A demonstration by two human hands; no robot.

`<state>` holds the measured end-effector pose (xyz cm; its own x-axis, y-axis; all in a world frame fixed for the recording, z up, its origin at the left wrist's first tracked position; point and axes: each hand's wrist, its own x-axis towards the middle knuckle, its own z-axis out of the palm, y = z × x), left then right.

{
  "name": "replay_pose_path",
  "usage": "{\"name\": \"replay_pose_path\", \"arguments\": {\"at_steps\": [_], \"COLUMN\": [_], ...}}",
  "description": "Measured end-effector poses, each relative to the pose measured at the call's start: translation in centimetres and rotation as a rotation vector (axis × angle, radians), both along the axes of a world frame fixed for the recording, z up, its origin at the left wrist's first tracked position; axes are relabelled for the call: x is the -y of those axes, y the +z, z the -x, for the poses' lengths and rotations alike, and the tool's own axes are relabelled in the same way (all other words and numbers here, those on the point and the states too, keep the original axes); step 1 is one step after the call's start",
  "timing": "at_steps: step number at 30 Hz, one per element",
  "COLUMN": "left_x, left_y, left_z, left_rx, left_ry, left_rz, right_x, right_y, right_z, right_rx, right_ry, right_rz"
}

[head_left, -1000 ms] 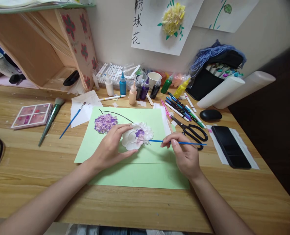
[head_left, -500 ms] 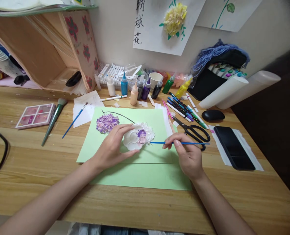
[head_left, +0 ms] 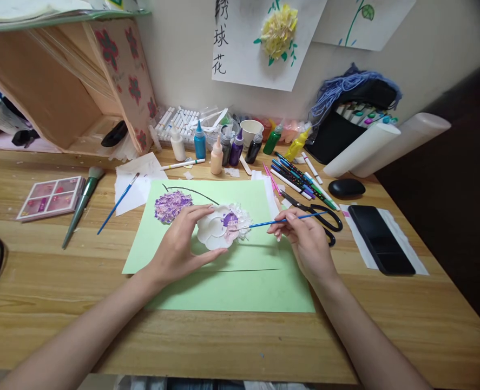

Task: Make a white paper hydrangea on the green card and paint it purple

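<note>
Holding what, the left hand (head_left: 178,246)?

It holds the palette (head_left: 211,234). The fingers are half curled around its left rim, thumb on the near side, the other fingers on the far side.

And where is the palette?

It lies on the paper (head_left: 240,287), in the middle of its far half. One well has purple paint.

What about the right hand (head_left: 307,244)?

It is over the right side of the paper. Thumb and fingertips are closed narrow on the brush (head_left: 270,222), like on a pencil. The brush tip reaches to the purple well; if it touches the paint, I cannot tell.

What else is on the paper?

A purple flower (head_left: 171,206), at its far left corner, with a thin dark stem.

And around the paper?

The scissors (head_left: 323,219) are just beside its right edge, the phone (head_left: 380,238) further right. The bottles (head_left: 223,149) stand behind its far edge. A second brush (head_left: 118,202) lies near its left edge.
</note>
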<state>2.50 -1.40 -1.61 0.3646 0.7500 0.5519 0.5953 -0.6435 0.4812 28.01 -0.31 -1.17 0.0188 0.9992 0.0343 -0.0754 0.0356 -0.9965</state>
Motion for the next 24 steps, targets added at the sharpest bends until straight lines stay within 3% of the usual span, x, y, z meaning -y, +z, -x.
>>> {"name": "replay_pose_path", "arguments": {"at_steps": [5, 11, 16, 20, 24], "left_x": [0.0, -0.1, -0.4, -0.6, -0.6], "left_y": [0.0, 0.0, 0.1, 0.3, 0.4], "left_z": [0.0, 0.0, 0.3, 0.3, 0.3], "left_rx": [0.001, -0.006, -0.007, 0.006, 0.014], "left_ry": [0.007, 0.012, 0.105, 0.170, 0.174], "left_rz": [0.002, 0.000, -0.008, 0.002, -0.006], "right_x": [-0.2, -0.1, -0.8, -1.4, -1.5], "right_y": [0.1, 0.6, -0.1, -1.0, -1.3], "right_z": [-0.6, -0.5, -1.3, -1.6, -1.8], "right_rx": [0.001, -0.038, 0.005, 0.068, 0.072], "right_ry": [-0.073, -0.055, -0.192, -0.066, -0.131], "right_rz": [-0.016, -0.030, -0.048, 0.030, 0.028]}}
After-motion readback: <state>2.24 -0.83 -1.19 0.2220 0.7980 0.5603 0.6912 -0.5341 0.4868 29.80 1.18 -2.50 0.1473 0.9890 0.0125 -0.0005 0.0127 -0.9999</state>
